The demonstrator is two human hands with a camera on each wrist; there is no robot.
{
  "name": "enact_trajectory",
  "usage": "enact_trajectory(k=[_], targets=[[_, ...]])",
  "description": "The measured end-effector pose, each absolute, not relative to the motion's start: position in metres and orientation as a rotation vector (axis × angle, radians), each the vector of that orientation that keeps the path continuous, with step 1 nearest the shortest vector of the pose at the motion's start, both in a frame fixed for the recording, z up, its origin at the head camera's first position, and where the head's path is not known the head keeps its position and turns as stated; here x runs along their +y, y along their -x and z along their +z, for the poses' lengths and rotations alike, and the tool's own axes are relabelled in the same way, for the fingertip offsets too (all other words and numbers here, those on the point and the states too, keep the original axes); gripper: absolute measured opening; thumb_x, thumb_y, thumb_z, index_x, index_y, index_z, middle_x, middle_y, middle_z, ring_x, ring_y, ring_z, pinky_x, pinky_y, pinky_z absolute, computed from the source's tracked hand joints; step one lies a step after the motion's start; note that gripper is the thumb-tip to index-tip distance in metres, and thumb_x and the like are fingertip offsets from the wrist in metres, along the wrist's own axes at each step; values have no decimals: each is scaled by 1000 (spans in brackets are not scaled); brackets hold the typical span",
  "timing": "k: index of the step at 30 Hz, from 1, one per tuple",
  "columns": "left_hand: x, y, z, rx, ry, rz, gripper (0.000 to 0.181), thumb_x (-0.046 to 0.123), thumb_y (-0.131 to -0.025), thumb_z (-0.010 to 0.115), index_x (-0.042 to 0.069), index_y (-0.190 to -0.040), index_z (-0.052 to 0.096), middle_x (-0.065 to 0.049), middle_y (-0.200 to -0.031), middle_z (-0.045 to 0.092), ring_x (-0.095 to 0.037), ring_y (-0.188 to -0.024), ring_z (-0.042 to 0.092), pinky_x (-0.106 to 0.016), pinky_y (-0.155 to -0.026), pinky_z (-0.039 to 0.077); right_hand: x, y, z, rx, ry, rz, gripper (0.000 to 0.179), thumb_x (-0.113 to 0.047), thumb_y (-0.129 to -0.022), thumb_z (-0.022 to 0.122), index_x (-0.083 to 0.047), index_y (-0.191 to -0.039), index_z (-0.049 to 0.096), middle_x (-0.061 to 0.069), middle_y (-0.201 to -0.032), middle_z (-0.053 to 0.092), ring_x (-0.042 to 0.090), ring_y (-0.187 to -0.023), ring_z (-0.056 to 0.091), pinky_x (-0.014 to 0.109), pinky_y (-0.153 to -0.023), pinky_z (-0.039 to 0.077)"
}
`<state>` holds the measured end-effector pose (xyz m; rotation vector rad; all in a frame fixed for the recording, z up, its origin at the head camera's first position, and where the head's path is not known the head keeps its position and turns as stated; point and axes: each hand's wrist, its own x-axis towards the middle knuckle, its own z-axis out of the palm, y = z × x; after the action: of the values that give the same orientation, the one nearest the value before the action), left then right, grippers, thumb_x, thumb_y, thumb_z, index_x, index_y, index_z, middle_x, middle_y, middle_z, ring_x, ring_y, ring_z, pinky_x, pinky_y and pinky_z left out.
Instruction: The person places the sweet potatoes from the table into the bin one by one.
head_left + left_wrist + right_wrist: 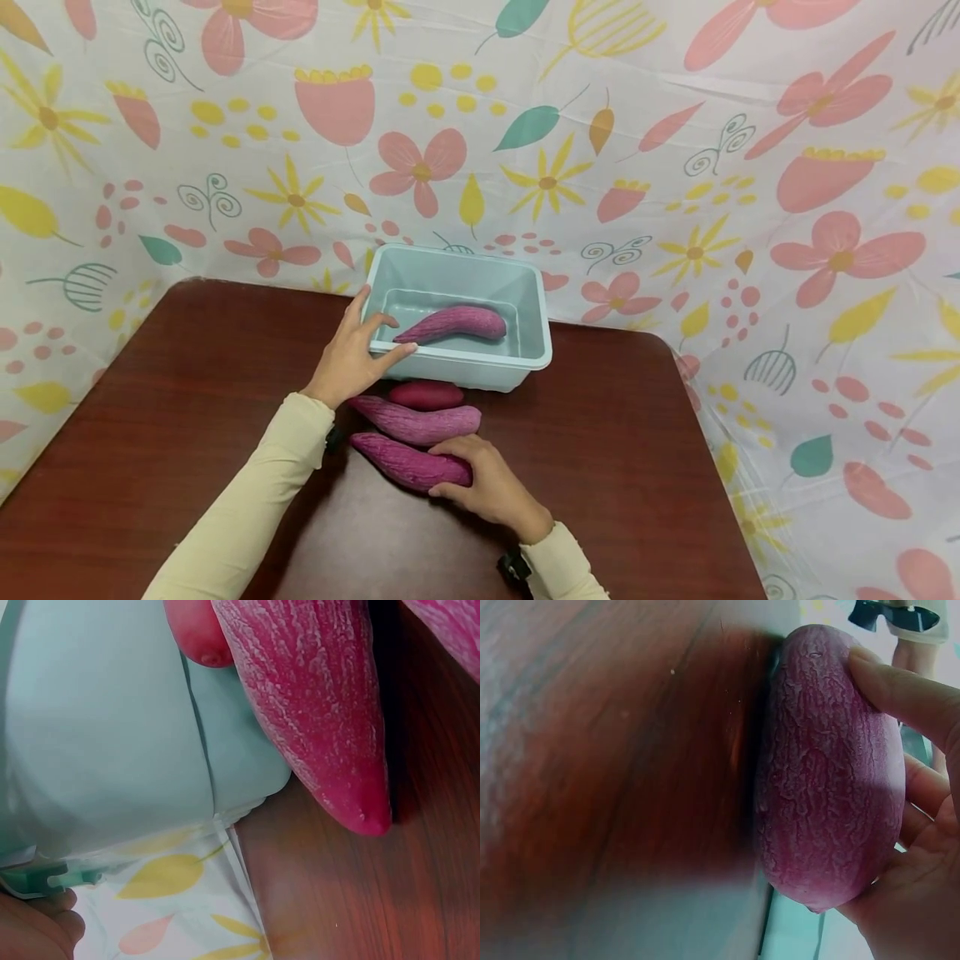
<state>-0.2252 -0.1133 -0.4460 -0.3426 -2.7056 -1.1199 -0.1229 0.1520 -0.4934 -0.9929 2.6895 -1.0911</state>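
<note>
My right hand [491, 483] grips the blunt right end of the nearest purple sweet potato [401, 461], which lies on the table; the right wrist view shows my thumb pressed on its wrinkled skin [829, 772]. My left hand [348, 350] holds the left front corner of a pale blue plastic basin [480, 360], thumb along the front rim and a finger reaching inside. One purple sweet potato [461, 323] lies in the basin. Just behind the gripped one are a lighter purple sweet potato [420, 421] and a small dark red one [426, 396], close against the basin's front.
A dark brown wooden table [630, 467] carries everything. Behind it and along both sides hangs a white cloth [480, 167] printed with flowers and leaves. The basin stands near the table's back edge.
</note>
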Motion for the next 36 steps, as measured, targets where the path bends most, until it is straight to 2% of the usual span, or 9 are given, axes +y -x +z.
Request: enact_trajectory(k=[16, 28, 36], targets=[[-112, 226, -445, -2701, 332, -1144, 50, 65, -88, 65, 25, -117, 62, -4, -172, 5, -40, -154, 25, -63, -97, 48, 153, 125, -488, 2729, 1060, -1118, 42, -30, -82, 85, -19, -120, 70, -7, -117, 72, 12, -115, 63, 34, -102, 49], [-112, 226, -446, -2690, 333, -1132, 49, 65, -89, 65, 25, -116, 62, -5, -172, 7, -40, -152, 27, -62, -95, 49, 155, 126, -483, 2764, 1089, -1148, 42, -29, -82, 85, -20, -121, 71, -7, -117, 72, 11, -113, 64, 34, -100, 50], [-112, 224, -444, -2678, 360, -1172, 48, 61, -89, 67, 22, -116, 62, -8, -171, 6, -42, -154, 23, -65, -103, 44, 159, 128, -481, 2762, 1056, -1154, 42, -31, -83, 84, -20, -122, 71, -8, -119, 71, 10, -116, 63, 35, -103, 49]])
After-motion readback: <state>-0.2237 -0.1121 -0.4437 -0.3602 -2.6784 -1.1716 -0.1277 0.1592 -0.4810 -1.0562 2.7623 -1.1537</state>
